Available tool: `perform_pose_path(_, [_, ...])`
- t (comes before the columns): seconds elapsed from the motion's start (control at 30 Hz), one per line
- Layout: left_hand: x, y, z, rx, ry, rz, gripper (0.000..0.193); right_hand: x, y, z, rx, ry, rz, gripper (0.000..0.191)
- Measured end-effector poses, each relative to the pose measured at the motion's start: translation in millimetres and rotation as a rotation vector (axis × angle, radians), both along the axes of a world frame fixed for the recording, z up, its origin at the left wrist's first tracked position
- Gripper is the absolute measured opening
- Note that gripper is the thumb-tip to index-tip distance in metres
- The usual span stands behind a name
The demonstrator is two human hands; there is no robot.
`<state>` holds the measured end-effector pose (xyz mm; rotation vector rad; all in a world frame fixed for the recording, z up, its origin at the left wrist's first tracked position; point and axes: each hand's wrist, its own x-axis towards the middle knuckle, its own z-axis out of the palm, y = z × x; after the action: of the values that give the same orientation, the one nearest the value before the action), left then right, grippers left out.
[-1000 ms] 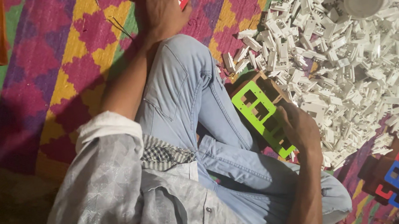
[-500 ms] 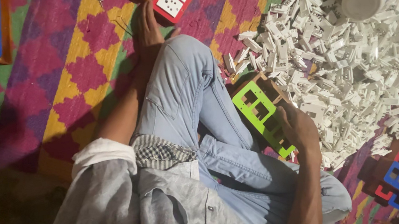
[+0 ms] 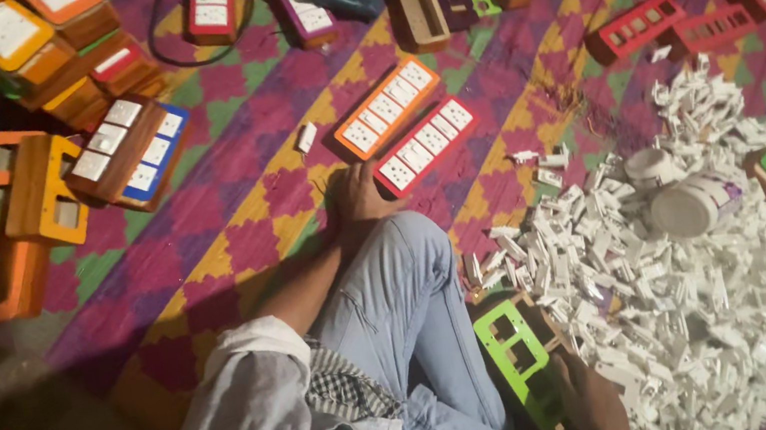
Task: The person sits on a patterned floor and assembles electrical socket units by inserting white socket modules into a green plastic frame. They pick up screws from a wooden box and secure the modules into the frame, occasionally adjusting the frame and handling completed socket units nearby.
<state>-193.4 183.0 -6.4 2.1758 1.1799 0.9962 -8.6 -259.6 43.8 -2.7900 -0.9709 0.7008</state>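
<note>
Just above the middle of the frame, my left hand [image 3: 358, 198] lies on the patterned mat [image 3: 232, 217], its fingers touching the near end of a red switch board [image 3: 425, 146]; I cannot tell whether they grip it or only press on it. That board lies flat with its white switches facing up, long axis running from lower left to upper right, and an orange switch board [image 3: 387, 106] lies just beside it, parallel, as if the two were laid out as a pair within easy reach of my knee [image 3: 409, 252].

At the bottom of the frame, right of middle, my right hand [image 3: 587, 397] rests on a green frame [image 3: 528, 375], fingers folded loosely over its lower edge. It looks as if that hand steadies the frame against my leg. Its long axis runs from upper left to lower right, its empty windows facing up.

Right of it spreads a heap of white switch parts [image 3: 699, 299], close enough to pick from, with a white jar [image 3: 695, 204] lying tipped on top.
</note>
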Motion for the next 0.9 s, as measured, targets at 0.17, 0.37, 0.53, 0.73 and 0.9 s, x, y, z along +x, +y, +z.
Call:
perform_pose_path(0.17, [-11, -15, -8, 0.078, -0.032, 0.03, 0.092, 1, -7, 4, -0.024, -0.013, 0.008, 0.047])
perform_pose_path(0.37, [-45, -39, -20, 0.147, 0.012, 0.037, 0.067, -8, 5, 25, -0.04, 0.059, -0.03, 0.048])
perform_pose_path(0.53, [-51, -51, -30, 0.167, -0.105, -0.025, 0.074, -13, 16, 39, -0.028, 0.051, -0.024, 0.047])
perform_pose_path(0.73, [-46, -45, -43, 0.141, -0.072, 0.003, 0.076, -16, 31, 43, -0.022, 0.095, -0.033, 0.047])
perform_pose_path(0.9, [-47, -41, -57, 0.191, -0.035, -0.029, 0.081, -17, 37, 42, -0.01, 0.07, -0.015, 0.046])
